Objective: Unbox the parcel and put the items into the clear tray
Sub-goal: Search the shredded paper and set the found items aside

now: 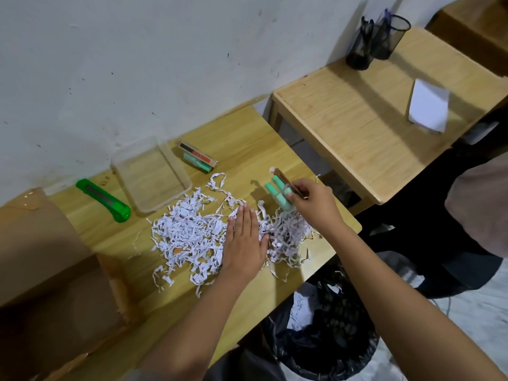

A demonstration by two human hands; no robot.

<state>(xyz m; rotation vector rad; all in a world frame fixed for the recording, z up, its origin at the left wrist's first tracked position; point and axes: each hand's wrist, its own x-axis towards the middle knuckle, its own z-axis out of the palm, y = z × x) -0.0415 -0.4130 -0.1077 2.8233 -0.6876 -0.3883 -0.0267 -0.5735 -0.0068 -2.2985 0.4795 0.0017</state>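
Observation:
A heap of shredded white paper (192, 237) covers the middle of the wooden table. My left hand (244, 240) lies flat on the shreds with straight fingers. My right hand (316, 202) grips two mint-green markers (280, 192) and a thin brown stick-like item just above the right side of the heap. The clear tray (167, 160) stands at the back near the wall with nothing in it. Beside the tray lie a small flat box (196, 154) and another mint-green marker (196, 162). The opened cardboard box (46, 270) fills the left foreground.
A green box cutter (104, 200) lies left of the tray. A bin lined with a black bag (327, 331) stands below the table's front edge. A second table at the right carries black mesh pen holders (376, 42) and a white sheet (428, 105).

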